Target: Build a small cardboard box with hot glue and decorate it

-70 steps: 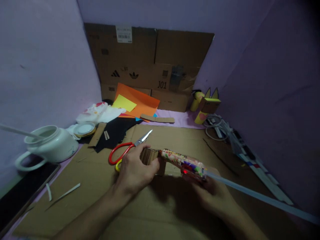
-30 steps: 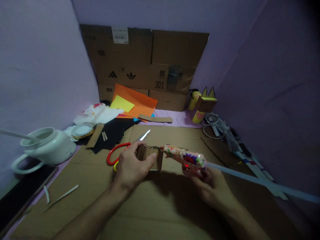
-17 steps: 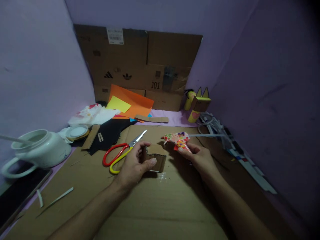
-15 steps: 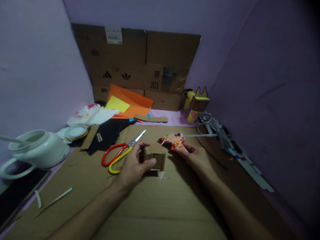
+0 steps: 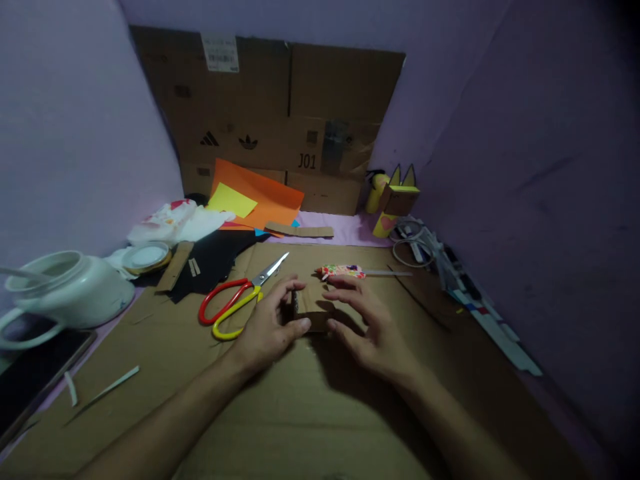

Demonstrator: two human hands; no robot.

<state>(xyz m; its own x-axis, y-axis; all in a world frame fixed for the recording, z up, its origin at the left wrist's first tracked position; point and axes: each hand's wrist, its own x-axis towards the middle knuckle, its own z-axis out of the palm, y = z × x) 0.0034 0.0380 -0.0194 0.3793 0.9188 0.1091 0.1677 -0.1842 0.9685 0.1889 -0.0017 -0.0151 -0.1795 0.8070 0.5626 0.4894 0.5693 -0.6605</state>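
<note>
A small folded cardboard box (image 5: 315, 321) is in front of me, low over the cardboard-covered table. My left hand (image 5: 270, 327) grips its left side, thumb at the near face and fingers behind. My right hand (image 5: 367, 327) is at the box's right side with fingers apart and curved around it; whether the fingertips touch is hard to tell. Just beyond the hands lies a flower-patterned glue gun (image 5: 343, 271) with a glue stick (image 5: 387, 273) out of its back. Scissors (image 5: 240, 303) with one red and one yellow handle rest to the left of my left hand.
A white pot (image 5: 75, 287) and a dark phone (image 5: 45, 373) are at the left. Orange paper (image 5: 265, 197) and a cardboard strip (image 5: 300, 230) lie at the back, before an upright cardboard panel (image 5: 250, 93). A yellow paper figure (image 5: 387, 223) and cables (image 5: 417, 243) are at the right.
My right hand has let go of the glue gun, which now lies on the table, and moved left to the cardboard box. The box has tipped, while my left hand keeps hold of it.
</note>
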